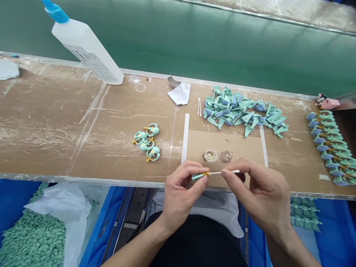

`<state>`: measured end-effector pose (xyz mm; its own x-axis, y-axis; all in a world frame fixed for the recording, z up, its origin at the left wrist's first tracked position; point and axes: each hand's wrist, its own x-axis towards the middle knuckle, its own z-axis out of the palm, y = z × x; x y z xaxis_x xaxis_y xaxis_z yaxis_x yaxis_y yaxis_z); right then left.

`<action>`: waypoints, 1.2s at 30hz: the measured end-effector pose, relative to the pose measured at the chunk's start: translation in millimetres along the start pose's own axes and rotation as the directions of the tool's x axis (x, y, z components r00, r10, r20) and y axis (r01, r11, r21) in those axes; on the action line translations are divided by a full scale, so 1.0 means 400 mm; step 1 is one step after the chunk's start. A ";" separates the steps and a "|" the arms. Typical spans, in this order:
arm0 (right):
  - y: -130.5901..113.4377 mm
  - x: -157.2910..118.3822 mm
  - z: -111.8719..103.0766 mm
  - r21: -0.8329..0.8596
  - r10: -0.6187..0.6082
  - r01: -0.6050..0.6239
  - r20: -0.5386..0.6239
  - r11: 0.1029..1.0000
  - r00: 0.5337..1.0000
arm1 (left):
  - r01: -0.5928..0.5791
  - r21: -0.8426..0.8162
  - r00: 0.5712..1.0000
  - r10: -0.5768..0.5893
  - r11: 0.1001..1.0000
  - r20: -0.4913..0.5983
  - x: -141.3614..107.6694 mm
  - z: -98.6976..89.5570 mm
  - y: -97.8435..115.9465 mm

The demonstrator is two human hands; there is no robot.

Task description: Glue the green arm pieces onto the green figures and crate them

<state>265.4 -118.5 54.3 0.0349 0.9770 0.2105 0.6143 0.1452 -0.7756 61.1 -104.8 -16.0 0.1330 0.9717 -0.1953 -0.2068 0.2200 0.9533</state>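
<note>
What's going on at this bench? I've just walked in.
A person's left hand pinches a small mint-green plastic part with a yellow piece, while the right hand holds a white cotton swab against it. Just beyond lie a cardboard sheet bearing a small clear dish, and a heap of green-and-blue plastic parts on the bench.

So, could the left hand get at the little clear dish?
Probably yes: the left hand is close to the clear dish, with nothing between them, though it is holding a small teal part.
</note>
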 end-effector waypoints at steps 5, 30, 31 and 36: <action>-0.008 0.013 -0.016 -0.037 -0.013 0.015 0.072 0.999 0.997 | 0.003 -0.004 1.000 -0.003 1.000 0.011 -0.001 0.000 -0.003; -0.004 -0.009 -0.007 -0.020 0.012 -0.013 -0.046 1.000 0.999 | 0.104 -0.155 0.994 -0.098 0.982 0.046 -0.011 0.021 0.008; -0.005 -0.009 -0.007 -0.013 0.011 -0.012 -0.047 1.000 0.999 | 0.099 -0.152 0.994 -0.093 0.983 0.049 -0.011 0.021 0.010; -0.008 -0.009 -0.008 0.010 0.025 -0.024 -0.042 1.000 0.999 | 0.070 -0.134 0.996 -0.063 0.988 0.059 -0.008 0.021 0.020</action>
<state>265.6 -123.0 57.8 0.0833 0.9728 0.2162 0.6057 0.1228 -0.7861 67.1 -106.8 -5.9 0.2028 0.9491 -0.2409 -0.3252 0.2974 0.8977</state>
